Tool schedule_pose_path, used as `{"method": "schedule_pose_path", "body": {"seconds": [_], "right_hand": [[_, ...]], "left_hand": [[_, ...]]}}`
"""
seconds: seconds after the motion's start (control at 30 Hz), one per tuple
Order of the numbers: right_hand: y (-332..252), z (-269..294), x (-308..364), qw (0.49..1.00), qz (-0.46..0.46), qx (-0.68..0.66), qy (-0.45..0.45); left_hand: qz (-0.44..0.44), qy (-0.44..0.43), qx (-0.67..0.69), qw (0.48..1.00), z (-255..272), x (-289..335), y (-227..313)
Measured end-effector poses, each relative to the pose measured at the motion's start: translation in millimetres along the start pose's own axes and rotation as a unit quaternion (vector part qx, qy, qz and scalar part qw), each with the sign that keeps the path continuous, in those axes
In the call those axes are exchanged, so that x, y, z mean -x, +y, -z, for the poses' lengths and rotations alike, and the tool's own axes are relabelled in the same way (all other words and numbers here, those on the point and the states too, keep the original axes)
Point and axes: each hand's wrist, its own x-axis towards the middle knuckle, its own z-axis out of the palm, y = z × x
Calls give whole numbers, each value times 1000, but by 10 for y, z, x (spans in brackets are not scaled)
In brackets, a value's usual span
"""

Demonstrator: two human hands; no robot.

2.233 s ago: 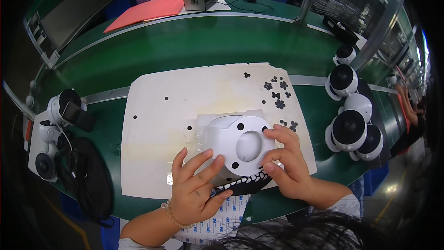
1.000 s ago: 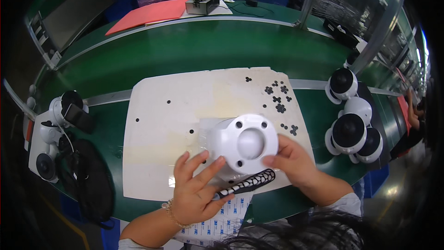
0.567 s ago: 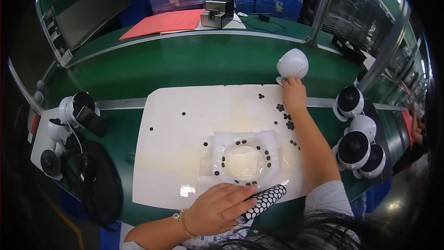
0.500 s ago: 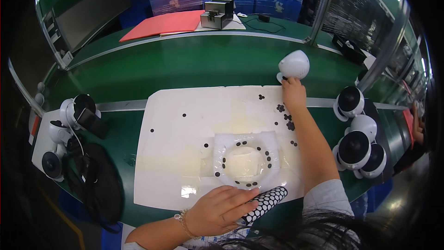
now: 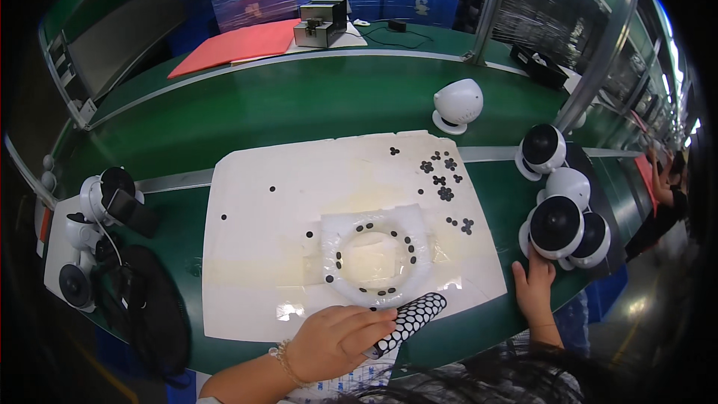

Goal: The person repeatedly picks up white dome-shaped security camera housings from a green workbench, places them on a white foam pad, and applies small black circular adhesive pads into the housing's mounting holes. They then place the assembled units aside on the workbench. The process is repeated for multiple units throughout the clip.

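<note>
My left hand is closed on a curled sheet of black round pads, at the near edge of a white board. At the right, my right hand has its thumb and fingers apart. Its fingertips reach the base of a white camera with a round black face; whether they grip it cannot be told. A white foam block with a round opening lies on the board, with black pads set around its ring. A white rounded camera stands on its base on the green conveyor belt.
Several more white cameras stand in a group at the right, others at the left beside a black bag. Loose black pads dot the board. A metal fixture and pink sheet lie beyond the belt.
My right hand has let go of the white camera on the belt and come back to the cameras at the right. My left hand still holds the curled sheet. The view has shifted slightly.
</note>
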Motion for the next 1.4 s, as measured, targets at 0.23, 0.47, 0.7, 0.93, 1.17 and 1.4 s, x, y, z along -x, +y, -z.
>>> {"method": "schedule_pose_path", "body": {"seconds": [0.23, 0.47, 0.7, 0.93, 1.17, 1.4], "right_hand": [[-167, 387, -32, 985, 80, -96, 116], [-1256, 645, -627, 717, 72, -676, -157], [-1813, 192, -890, 766, 82, -582, -262], [-1709, 463, -514, 814, 425, -396, -6], [-1719, 422, -460, 793, 469, -387, -25], [-1691, 494, -512, 788, 387, -466, -113]], "left_hand": [[-24, -39, 42, 998, 76, 17, 50], [-27, -27, 50, 998, 86, 91, -29], [119, 58, 140, 981, 182, 29, -35], [192, 183, 172, 949, 50, 150, -51], [227, 138, 178, 947, 105, 156, -42], [119, 139, 100, 978, 190, 82, -64]]}}
